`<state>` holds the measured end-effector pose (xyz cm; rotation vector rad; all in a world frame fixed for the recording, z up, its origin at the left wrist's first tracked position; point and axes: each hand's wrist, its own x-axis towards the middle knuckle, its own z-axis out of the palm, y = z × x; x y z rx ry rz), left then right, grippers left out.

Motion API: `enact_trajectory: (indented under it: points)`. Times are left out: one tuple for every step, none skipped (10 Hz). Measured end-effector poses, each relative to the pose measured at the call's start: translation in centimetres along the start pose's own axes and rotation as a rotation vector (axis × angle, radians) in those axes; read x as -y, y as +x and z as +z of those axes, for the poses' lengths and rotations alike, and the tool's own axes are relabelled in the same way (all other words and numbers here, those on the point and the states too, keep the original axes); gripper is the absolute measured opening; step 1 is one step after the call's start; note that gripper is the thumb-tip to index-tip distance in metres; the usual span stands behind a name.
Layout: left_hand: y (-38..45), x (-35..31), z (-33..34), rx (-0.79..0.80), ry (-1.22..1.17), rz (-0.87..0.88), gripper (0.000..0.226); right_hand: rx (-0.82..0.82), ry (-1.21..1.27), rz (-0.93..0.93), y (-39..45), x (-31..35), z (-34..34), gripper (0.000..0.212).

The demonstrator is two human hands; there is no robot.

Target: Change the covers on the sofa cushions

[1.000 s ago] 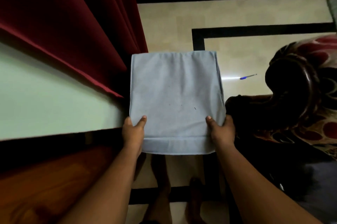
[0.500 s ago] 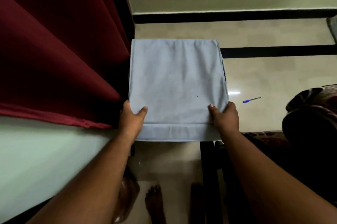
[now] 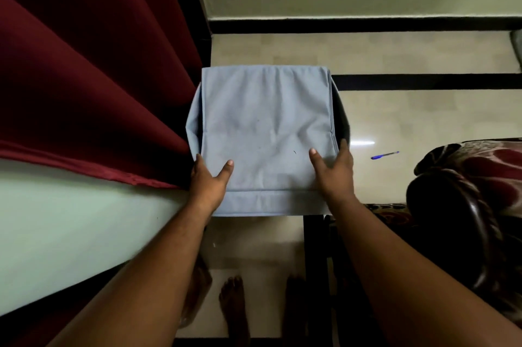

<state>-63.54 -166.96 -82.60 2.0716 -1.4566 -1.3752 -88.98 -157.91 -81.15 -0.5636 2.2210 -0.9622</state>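
Since the earlier frames the pale blue-grey square fabric cushion cover [image 3: 265, 137] has begun to belly open at its sides, a fold of cloth now standing out on the left and a dark gap showing along the right edge, where before it hung flat.

The left hand [image 3: 210, 181] grips the cover's lower left edge, thumb laid on the front face and fingers curled behind out of sight. The right hand [image 3: 334, 173] holds the lower right edge the same way, thumb on the front, fingers wrapped round the back. Between them the cover hangs in the air, hemmed band nearest the person, above the cream polished tiled floor [image 3: 423, 120] and the person's bare feet.

The step in hand looks like opening or shaking out the cover. To do it well, I would keep both grips level on the hem, pull the hands apart to find the mouth, and hold only one layer in each thumb so the opening parts cleanly. Whether a cushion is already inside cannot be told.

Just left hangs a dark red pleated curtain [image 3: 84, 92]; the cover's left fold is close to it and could snag. To the right stands a dark carved sofa arm with red floral upholstery [image 3: 466, 205], and a blue pen [image 3: 384, 155] lies on the floor.
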Motion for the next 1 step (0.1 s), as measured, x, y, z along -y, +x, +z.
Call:
enact_trajectory:
  points:
    - [-1.98, -2.8, -0.91, 0.093, -0.167, 0.084, 0.109, 0.12, 0.25, 0.019, -1.77, 3.45, -1.45, 0.08]
